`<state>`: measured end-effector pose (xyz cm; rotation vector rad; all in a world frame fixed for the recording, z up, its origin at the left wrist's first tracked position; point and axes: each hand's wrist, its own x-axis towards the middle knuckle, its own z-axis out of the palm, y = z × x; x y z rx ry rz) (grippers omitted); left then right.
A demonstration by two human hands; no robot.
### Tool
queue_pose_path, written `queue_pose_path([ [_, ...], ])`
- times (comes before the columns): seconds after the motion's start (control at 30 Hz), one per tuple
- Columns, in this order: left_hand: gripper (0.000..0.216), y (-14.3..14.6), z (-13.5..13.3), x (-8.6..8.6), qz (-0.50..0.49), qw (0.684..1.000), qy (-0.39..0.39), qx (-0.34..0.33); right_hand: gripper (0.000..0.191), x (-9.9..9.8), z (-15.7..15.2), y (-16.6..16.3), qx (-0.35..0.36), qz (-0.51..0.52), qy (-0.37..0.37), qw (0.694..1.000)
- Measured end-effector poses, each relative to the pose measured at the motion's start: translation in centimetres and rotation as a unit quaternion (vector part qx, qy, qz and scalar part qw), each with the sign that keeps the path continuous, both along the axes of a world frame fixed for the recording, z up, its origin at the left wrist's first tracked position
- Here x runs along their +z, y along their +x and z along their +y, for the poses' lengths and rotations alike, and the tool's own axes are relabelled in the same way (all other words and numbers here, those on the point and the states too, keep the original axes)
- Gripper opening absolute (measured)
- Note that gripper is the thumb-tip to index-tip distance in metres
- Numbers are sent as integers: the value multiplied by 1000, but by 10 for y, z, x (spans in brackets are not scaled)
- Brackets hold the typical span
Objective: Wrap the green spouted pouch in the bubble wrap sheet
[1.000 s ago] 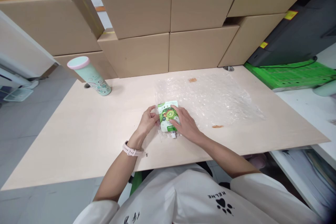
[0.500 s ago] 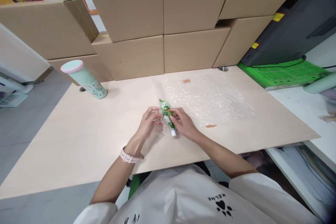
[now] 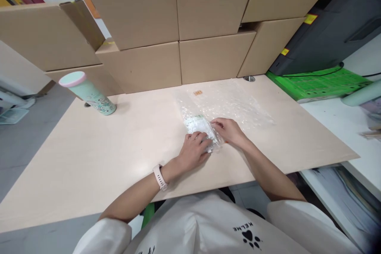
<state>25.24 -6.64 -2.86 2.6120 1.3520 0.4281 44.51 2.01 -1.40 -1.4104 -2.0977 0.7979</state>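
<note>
A sheet of clear bubble wrap [image 3: 238,107] lies on the tabletop, its near left part folded over a white and green tube [image 3: 199,116]. The tube shows only faintly through the plastic. My left hand [image 3: 195,150] rests on the folded bundle from the near side, fingers curled over it and pressing it down. At the bundle's right side, my right hand [image 3: 229,130] pinches the bubble wrap between thumb and fingers. Its fingertips are partly covered by the plastic.
A mint tumbler with a pink rim [image 3: 89,94] stands at the left of the wooden tabletop [image 3: 104,158]. Stacked cardboard boxes [image 3: 149,65] line the back edge. On the right are a green plastic crate [image 3: 321,83] and a dark grey machine [image 3: 321,35].
The tube, bare in my hands before, is now covered by the bubble wrap. My left hand has moved right and onto the bundle; my right hand has shifted right to the wrap.
</note>
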Motion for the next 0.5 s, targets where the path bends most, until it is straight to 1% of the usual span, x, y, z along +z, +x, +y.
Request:
queue_pose_path([
  [0.03, 36, 2, 0, 0, 6, 1000, 4, 5, 25, 2, -1, 3, -14, 6, 22, 1000],
  [0.07, 36, 5, -1, 0, 12, 1000, 9, 11, 25, 4, -3, 4, -13, 22, 34, 999],
  [0.1, 36, 7, -3, 1, 18, 1000, 13, 17, 24, 5, -5, 4, 0, 41, 39, 998],
  [0.17, 35, 12, -5, 2, 30, 999, 17, 24, 23, 2, -10, 1, 48, 57, 38, 997],
  [0.23, 34, 16, -8, 3, 35, 999, 12, 26, 22, -5, -14, -5, 81, 37, 43, 995],
  [0.3, 36, 17, -10, 3, 15, 1000, -6, 25, 22, -12, -16, -8, 91, 14, 49, 995],
  [0.37, 43, 13, -11, 3, -51, 997, -29, 53, 23, -17, -18, -10, 94, 12, 43, 995],
  [0.4, 47, 10, -11, 3, -103, 990, -41, 84, 23, -18, -19, -9, 98, 16, 38, 994],
  [0.43, 52, 6, -11, 2, -166, 977, -57, 125, 24, -19, -20, -9, 102, 20, 33, 994],
  [0.47, 57, 2, -10, 2, -241, 952, -78, 173, 24, -19, -21, -9, 103, 26, 28, 994],
  [0.5, 60, -3, -9, 2, -322, 913, -112, 222, 24, -18, -23, -9, 103, 32, 22, 994],
])
